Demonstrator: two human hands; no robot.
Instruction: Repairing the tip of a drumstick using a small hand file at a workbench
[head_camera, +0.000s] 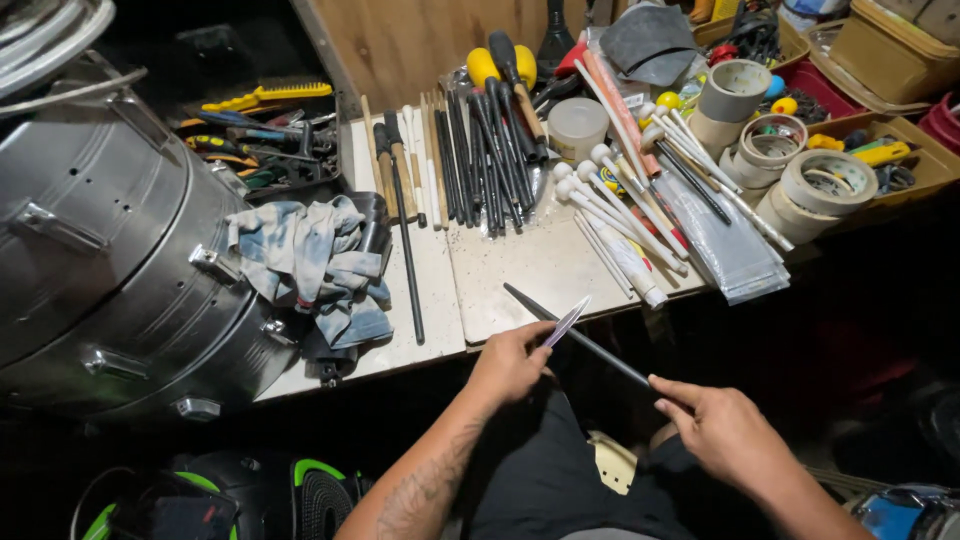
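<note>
Left hand (510, 362) grip closed around a small pale blade (566, 322), laid across a thin dark rod (578, 336). Right hand (725, 430) grip pinching the rod's near end, just off the counter (530, 270) edge. Far side crammed: dark sticks (480, 160), white mallets (620, 205), tape rolls (790, 165) right. Crumpled blue rag (310, 260) and steel drum (110, 250) left.
</note>
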